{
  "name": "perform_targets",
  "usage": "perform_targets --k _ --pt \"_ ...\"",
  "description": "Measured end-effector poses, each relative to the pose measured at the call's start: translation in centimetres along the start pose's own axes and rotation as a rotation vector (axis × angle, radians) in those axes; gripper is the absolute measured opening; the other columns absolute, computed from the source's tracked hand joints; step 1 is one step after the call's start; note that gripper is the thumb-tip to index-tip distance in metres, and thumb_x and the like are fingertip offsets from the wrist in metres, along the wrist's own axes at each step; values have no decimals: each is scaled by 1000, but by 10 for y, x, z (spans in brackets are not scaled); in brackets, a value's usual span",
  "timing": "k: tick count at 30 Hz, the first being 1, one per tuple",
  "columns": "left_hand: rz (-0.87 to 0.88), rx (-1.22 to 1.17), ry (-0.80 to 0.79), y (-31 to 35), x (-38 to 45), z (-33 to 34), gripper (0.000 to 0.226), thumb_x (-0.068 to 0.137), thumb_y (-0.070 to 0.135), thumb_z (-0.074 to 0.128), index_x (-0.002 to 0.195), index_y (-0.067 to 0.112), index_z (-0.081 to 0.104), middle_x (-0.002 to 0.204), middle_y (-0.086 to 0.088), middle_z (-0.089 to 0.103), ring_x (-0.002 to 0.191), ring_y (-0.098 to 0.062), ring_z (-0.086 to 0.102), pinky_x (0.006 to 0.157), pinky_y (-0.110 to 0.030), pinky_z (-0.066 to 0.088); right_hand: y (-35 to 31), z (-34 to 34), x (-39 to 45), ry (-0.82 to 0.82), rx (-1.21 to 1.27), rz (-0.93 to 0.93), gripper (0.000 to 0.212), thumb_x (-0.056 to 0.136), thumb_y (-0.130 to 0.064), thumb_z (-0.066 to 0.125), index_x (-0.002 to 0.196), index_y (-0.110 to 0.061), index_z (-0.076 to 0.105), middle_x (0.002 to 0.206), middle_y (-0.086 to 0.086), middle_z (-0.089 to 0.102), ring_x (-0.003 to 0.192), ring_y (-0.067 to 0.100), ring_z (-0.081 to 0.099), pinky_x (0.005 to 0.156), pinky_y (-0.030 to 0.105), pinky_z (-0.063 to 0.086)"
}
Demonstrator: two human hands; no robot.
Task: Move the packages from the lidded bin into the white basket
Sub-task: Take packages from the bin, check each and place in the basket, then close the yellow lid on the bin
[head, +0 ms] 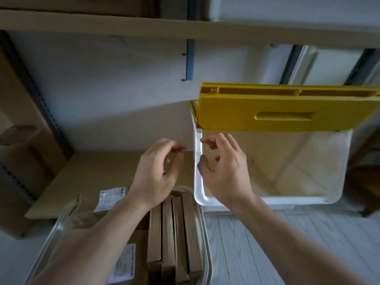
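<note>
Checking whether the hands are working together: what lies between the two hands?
In the head view, the bin's white left wall runs up between the left hand and right hand. Neither hand holds anything.

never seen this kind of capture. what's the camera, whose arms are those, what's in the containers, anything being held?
There is no robot here: a person wears one wide-angle camera on the head, looking forward and down, so the two bare arms are theirs. The left hand and right hand hover with loosely curled fingers, and neither has a grip on anything. At right stands the lidded bin, white, its yellow lid raised; the visible inside looks empty. Below the hands, the white basket on the floor holds brown packages stood on edge, plus flat ones with labels. Cardboard boxes sit at left under a shelf.
</note>
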State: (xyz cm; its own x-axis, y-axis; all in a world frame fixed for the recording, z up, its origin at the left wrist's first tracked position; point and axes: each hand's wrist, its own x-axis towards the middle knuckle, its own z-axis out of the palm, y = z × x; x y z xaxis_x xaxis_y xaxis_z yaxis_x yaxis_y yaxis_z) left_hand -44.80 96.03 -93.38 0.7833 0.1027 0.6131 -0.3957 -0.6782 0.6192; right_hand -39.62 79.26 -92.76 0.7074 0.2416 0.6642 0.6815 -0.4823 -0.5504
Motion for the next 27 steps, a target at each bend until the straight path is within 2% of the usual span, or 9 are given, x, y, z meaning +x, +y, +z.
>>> perform_targets --k 2,5,8,10,12,15,18,24,27 --pt "28 -40 6 16 8 10 20 100 18 58 116 14 69 109 9 68 104 -4 64 83 -14 49 11 -13 -1 -9 -64 -47 39 78 -5 69 116 -14 64 111 -4 62 100 19 61 76 38 54" --pt "6 -114 29 32 16 21 26 99 23 56 120 14 68 112 10 69 106 -6 66 84 -16 52 27 -30 1 -5 -90 -34 40 78 -8 68 117 -17 63 115 -4 61 104 20 60 77 42 54" --pt "-64 -149 94 38 27 32 24 100 23 56 120 18 68 112 11 70 105 -2 65 82 -10 50 40 -44 5 42 -95 -10 36 81 -13 70 116 -18 63 112 -7 60 101 14 58 75 39 54" --pt "-131 -142 193 39 36 41 20 102 21 58 120 19 66 112 9 69 104 2 63 80 -6 47 49 -54 8 94 -94 37 34 83 -13 72 115 -19 63 110 -9 60 98 8 56 75 35 54" --pt "-236 -132 307 40 44 49 20 101 23 59 121 21 60 112 8 64 103 -1 61 78 -6 45 57 -63 10 136 -124 56 32 84 -12 74 113 -18 64 109 -8 59 96 9 54 75 32 52" --pt "-368 -196 369 37 54 58 23 103 26 56 124 20 57 113 3 64 103 -9 62 85 -18 50 67 -72 14 169 -243 7 33 82 -7 75 111 -15 64 112 0 59 99 20 55 74 30 47" --pt "-383 -257 344 31 59 64 28 101 37 53 120 20 64 112 2 69 103 -14 66 94 -38 55 75 -77 16 191 -292 -2 37 77 -3 78 110 -13 66 114 4 58 102 25 55 77 33 48" --pt "-297 -219 391 37 58 68 14 106 25 51 105 21 65 97 1 70 93 -16 65 85 -34 53 91 -82 23 278 -475 -72 54 69 -3 83 119 -16 67 125 11 57 118 33 48 88 47 43" --pt "-294 -282 373 36 56 65 20 104 23 49 94 26 66 80 13 67 73 -8 58 69 -26 48 100 -85 29 335 -559 -140 56 70 -5 84 122 -18 68 125 12 57 123 32 45 93 52 41"
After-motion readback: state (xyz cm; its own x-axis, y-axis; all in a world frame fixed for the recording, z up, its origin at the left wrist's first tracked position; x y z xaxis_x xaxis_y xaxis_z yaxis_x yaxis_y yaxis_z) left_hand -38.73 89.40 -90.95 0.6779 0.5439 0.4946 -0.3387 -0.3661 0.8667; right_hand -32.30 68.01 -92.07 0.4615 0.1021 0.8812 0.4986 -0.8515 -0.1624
